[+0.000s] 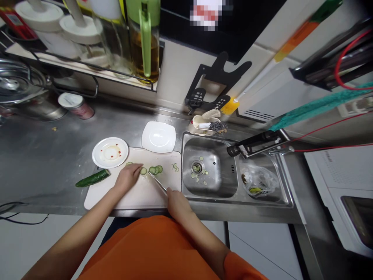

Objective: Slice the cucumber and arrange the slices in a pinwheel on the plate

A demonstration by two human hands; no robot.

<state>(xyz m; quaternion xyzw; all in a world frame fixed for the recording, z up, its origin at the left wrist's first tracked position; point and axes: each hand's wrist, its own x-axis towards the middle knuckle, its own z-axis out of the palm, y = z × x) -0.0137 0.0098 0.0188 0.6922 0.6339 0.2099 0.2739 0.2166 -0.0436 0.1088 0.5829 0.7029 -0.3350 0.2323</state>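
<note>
Kitchen | sink [211, 167] with faucet [259, 143] | steel counter [122, 120] | cutting board [169, 186] | oil bottle [143, 42]

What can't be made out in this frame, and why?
Head view: whatever lies under the left hand, covered by its palm and fingers.
Head view: the handle of the knife, inside the right hand.
Head view: part of the pot, cut off by the left edge.
Head view: writing on the jar, blurred.
</note>
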